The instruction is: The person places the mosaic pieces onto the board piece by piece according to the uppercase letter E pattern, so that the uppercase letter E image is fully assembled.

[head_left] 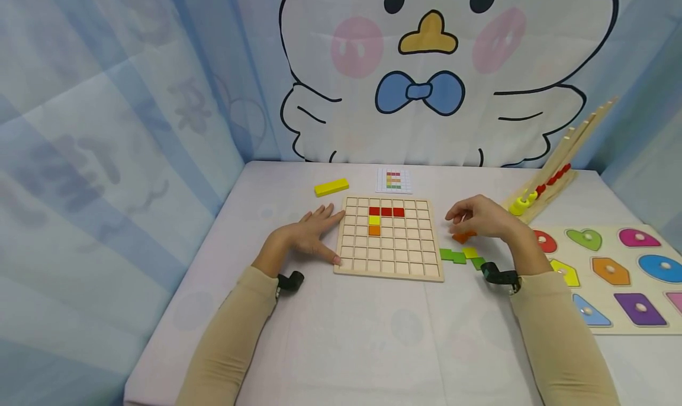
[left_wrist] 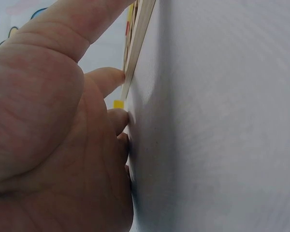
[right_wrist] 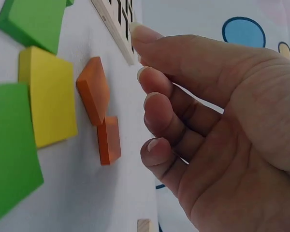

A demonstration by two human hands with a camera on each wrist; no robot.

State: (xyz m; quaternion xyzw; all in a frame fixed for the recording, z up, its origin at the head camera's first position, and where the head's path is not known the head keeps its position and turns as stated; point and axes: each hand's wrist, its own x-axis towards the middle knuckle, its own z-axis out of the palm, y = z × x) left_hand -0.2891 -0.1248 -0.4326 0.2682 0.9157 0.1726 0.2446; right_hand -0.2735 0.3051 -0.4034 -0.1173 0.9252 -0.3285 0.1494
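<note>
A wooden grid board (head_left: pixel 396 279) lies mid-table, with three red tiles (head_left: pixel 386 212) in a row, a yellow tile (head_left: pixel 375 221) and an orange tile (head_left: pixel 375 231) below the leftmost one. My left hand (head_left: pixel 311 234), fingers spread, touches the board's left edge with thumb and index finger. Right of the board, my right hand (head_left: pixel 482 216) hovers with loosely bent fingers; nothing shows between them. Beneath it, two loose orange tiles (right_wrist: pixel 94 92) lie touching. Nearer me are a loose yellow tile (right_wrist: pixel 53 96) and several green tiles (head_left: pixel 458 257).
A pattern card (head_left: pixel 394 181) lies behind the board, beside a yellow block (head_left: pixel 331 187). At right stand a wooden rack (head_left: pixel 554 157) with red and yellow beads and a knobbed shape puzzle (head_left: pixel 583 264). A printed curtain (head_left: pixel 362 128) hangs behind the table.
</note>
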